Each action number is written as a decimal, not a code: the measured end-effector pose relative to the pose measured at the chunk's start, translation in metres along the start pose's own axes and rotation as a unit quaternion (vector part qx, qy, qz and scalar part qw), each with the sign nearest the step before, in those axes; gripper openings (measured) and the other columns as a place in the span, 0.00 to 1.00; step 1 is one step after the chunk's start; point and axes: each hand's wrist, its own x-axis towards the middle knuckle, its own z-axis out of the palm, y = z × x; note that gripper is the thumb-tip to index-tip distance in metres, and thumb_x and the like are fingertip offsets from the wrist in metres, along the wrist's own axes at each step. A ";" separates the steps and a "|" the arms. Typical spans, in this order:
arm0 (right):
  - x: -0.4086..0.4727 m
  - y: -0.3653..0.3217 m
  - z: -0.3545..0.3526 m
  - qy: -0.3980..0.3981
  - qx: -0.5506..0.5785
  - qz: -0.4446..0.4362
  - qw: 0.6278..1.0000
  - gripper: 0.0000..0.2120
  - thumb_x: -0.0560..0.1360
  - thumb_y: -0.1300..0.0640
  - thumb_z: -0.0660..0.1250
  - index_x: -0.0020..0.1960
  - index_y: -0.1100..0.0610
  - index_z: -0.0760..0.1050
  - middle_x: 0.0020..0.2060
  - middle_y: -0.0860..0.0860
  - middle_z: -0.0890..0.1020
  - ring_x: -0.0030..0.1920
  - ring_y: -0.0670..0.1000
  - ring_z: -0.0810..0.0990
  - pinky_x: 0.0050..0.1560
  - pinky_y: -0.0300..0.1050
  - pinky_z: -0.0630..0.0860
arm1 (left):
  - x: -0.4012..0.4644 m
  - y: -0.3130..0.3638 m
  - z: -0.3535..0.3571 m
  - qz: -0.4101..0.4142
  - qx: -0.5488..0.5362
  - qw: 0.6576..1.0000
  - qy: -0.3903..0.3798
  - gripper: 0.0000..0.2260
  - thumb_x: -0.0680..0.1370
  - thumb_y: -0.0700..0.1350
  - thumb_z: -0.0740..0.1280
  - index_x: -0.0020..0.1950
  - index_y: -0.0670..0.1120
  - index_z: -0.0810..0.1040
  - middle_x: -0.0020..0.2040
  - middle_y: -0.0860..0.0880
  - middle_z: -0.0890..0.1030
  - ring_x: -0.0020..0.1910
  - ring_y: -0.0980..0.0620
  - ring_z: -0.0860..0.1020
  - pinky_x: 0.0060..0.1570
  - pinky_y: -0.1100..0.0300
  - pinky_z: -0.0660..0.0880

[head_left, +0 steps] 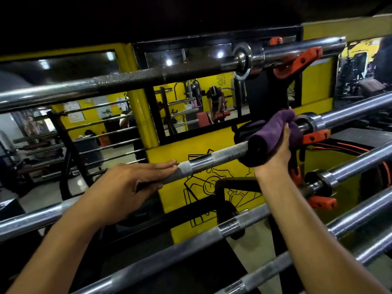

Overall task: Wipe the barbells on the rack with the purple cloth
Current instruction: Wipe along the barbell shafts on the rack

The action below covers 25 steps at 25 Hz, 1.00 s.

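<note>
Left hand [129, 184]: fingers straight and together, laid along the knurled shaft of the second barbell [214, 159], thumb below the bar; nothing gripped.
Right hand [275, 154]: fingers curled round the purple cloth [273, 134], which is wrapped over the same bar, right of the left hand.
Purple cloth: bunched round the shaft just inside the bar's collar, touching it all round.
Second barbell: lies slanting, rising to the right, on the rack [282, 98].
Top barbell [131, 80]: above, dark knurled centre, chrome sleeve at right.
Lower barbells [191, 247]: several chrome bars nearer the camera, parallel.
Orange collars [297, 62]: clipped at the sleeve ends on the right.
Mirror [191, 98]: behind the rack, framed in yellow wall.
</note>
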 end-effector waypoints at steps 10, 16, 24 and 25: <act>-0.127 0.045 -0.034 -0.158 -0.308 -0.201 0.916 0.08 0.75 0.45 0.69 0.53 0.45 0.78 0.49 0.39 0.85 0.50 0.41 0.84 0.49 0.35 0.79 | -0.026 0.005 0.028 -0.026 0.146 0.984 0.099 0.19 0.82 0.53 0.62 0.73 0.59 0.72 0.72 0.62 0.72 0.66 0.58 0.76 0.57 0.53 0.80; -0.094 0.035 0.029 -0.285 -0.650 -0.517 0.479 0.25 0.77 0.43 0.64 0.68 0.56 0.70 0.57 0.51 0.79 0.59 0.54 0.77 0.58 0.47 0.70 | -0.026 0.015 0.048 -0.078 0.210 0.956 0.188 0.20 0.79 0.47 0.65 0.71 0.52 0.77 0.68 0.56 0.77 0.59 0.52 0.80 0.53 0.57 0.75; -0.069 0.025 0.070 -0.278 -0.800 -0.356 0.395 0.20 0.78 0.36 0.61 0.57 0.52 0.71 0.49 0.50 0.79 0.46 0.54 0.77 0.45 0.48 0.71 | -0.024 0.018 0.053 -0.086 0.213 0.951 0.208 0.17 0.80 0.48 0.63 0.69 0.51 0.78 0.66 0.55 0.79 0.60 0.54 0.79 0.56 0.61 0.71; -0.075 0.033 0.049 -0.271 -0.739 -0.432 0.440 0.20 0.77 0.38 0.63 0.59 0.53 0.72 0.47 0.49 0.79 0.47 0.53 0.78 0.46 0.47 0.72 | -0.024 0.017 0.054 -0.087 0.213 0.950 0.208 0.17 0.80 0.48 0.63 0.69 0.51 0.78 0.65 0.55 0.79 0.60 0.54 0.80 0.56 0.61 0.71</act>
